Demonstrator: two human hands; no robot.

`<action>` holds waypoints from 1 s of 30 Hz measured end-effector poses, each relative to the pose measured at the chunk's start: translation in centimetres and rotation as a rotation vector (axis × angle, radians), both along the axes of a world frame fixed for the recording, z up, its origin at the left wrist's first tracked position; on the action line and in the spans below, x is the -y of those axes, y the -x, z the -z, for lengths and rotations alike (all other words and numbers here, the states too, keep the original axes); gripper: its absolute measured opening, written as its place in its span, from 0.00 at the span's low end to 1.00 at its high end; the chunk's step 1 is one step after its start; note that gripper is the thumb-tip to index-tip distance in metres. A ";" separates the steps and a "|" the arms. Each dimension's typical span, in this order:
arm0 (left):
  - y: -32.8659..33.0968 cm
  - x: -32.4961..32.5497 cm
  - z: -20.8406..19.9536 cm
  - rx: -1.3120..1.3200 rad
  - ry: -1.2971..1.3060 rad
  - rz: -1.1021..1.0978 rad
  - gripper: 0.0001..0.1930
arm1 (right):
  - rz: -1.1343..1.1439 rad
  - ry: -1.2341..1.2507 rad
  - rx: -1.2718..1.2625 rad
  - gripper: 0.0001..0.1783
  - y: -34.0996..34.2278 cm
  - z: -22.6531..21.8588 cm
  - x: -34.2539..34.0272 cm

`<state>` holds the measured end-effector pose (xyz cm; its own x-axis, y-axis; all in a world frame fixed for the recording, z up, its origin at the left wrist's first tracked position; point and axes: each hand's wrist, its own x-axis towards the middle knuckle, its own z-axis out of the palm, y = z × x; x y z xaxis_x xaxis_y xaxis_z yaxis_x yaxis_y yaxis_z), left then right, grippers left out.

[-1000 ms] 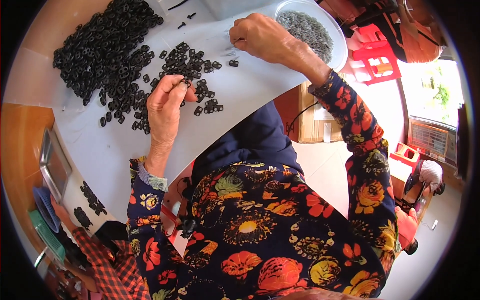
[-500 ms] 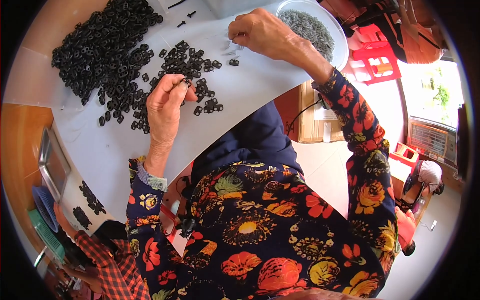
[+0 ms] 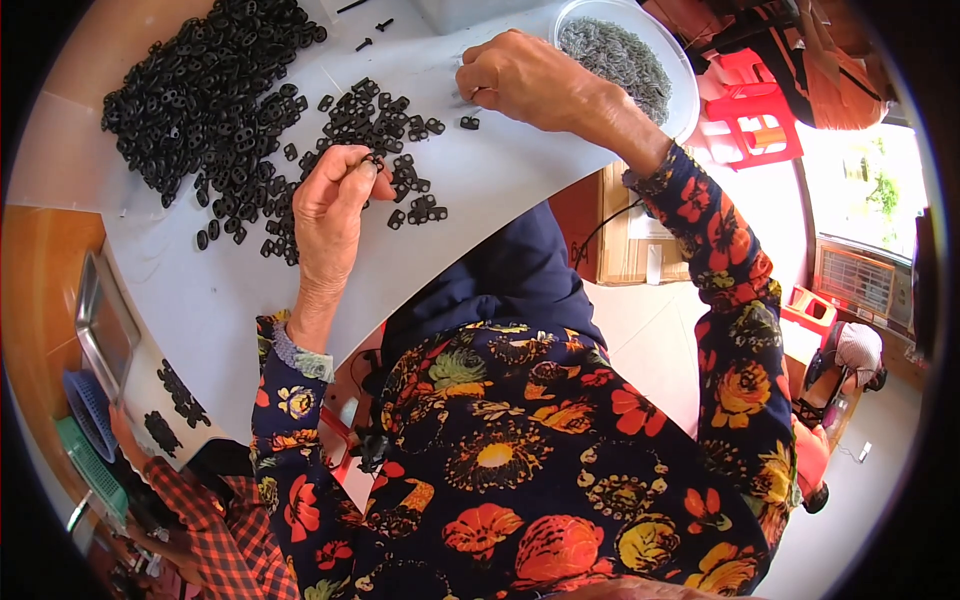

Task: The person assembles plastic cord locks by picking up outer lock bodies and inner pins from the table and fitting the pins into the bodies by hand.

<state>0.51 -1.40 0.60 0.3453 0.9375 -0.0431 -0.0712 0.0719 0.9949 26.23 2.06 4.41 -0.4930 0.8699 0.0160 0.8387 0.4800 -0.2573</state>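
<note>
My left hand (image 3: 328, 205) is closed in a pinch on a small black two-hole cord lock piece (image 3: 374, 161). It hovers over a loose scatter of similar black pieces (image 3: 368, 118) on the pale tabletop (image 3: 480, 180). To the right, my right hand (image 3: 535, 82) is lowered to the table with thumb and fingers pressed together; what they pinch is hidden. One lone black piece (image 3: 469, 123) lies just below its fingertips. Close beyond that hand sits a round clear tub (image 3: 688, 85) full of tiny silvery parts, likely springs (image 3: 612, 62).
A large heap of black pieces (image 3: 200, 105) covers the far left. Small black pins (image 3: 364, 44) lie at the far edge near a translucent bin (image 3: 470, 14). At left are a metal tray (image 3: 108, 325), baskets (image 3: 92, 465) and another person's checked sleeve (image 3: 190, 500).
My right hand has come slightly nearer and down onto the small silvery bits, covering them. My left hand keeps its pinch almost unmoved.
</note>
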 end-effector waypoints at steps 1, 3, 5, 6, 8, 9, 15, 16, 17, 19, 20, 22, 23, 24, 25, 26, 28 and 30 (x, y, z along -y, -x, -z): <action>0.0 0.0 0.0 0.015 -0.005 0.002 0.05 | 0.001 -0.001 0.000 0.03 0.1 0.0 -0.1; 0.0 0.0 0.0 0.010 -0.006 -0.002 0.05 | 0.033 -0.006 0.049 0.03 0.2 0.0 -0.2; -0.1 0.0 0.2 0.004 -0.006 -0.006 0.05 | 0.024 -0.011 0.070 0.03 0.3 -0.3 -0.2; -0.1 0.1 0.1 -0.023 -0.030 -0.003 0.07 | 0.012 -0.018 0.090 0.03 0.4 -0.5 -0.1; -0.2 0.2 -0.1 -0.049 -0.055 -0.001 0.08 | -0.053 -0.108 0.201 0.02 0.7 -0.4 0.2; -0.2 0.2 -0.2 -0.064 -0.057 -0.002 0.08 | -0.116 -0.198 0.312 0.02 0.9 -0.4 0.2; -0.4 -0.1 0.6 0.009 -0.055 0.006 0.08 | 0.022 -0.224 0.155 0.01 1.2 0.0 0.0; -0.3 -0.2 0.8 0.069 -0.048 0.008 0.08 | 0.015 -0.227 0.154 0.01 1.0 -0.1 0.1; -0.2 -0.1 0.7 0.068 -0.051 0.001 0.08 | 0.040 -0.230 -0.020 0.02 0.8 -0.3 0.2; -0.1 -0.1 0.4 0.074 -0.016 0.021 0.08 | 0.056 -0.276 -0.277 0.06 1.0 -1.2 0.6; -0.1 0.0 0.2 0.072 -0.015 0.016 0.08 | 0.052 -0.274 -0.280 0.06 1.5 -1.4 1.0; -0.2 0.3 -0.2 0.021 0.007 0.026 0.08 | 0.168 -0.069 -0.435 0.05 2.2 -1.7 2.0; -0.2 0.3 -0.1 0.020 0.008 0.026 0.08 | 0.169 -0.069 -0.436 0.05 2.3 -1.3 2.0; -0.3 0.3 -0.1 0.032 0.011 0.027 0.08 | 0.181 -0.105 -0.485 0.05 2.5 -0.8 2.1; -0.4 0.2 0.0 0.044 0.014 0.027 0.08 | 0.193 -0.142 -0.534 0.05 2.5 -0.4 2.2; -0.4 0.1 0.2 0.043 0.014 0.029 0.08 | 0.195 -0.142 -0.535 0.05 2.3 -0.4 2.2; -0.3 -0.1 0.7 0.100 0.026 0.020 0.08 | 0.269 -0.113 -0.546 0.05 1.7 -0.3 2.0; -0.2 -0.2 0.7 0.080 0.026 0.018 0.08 | 0.251 -0.134 -0.529 0.05 1.5 -0.4 1.4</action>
<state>0.71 -1.22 -0.06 0.3654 0.9300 -0.0389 -0.1487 0.0996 0.9839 24.73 0.65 4.83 -0.1680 0.9322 0.3205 0.7050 0.3409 -0.6220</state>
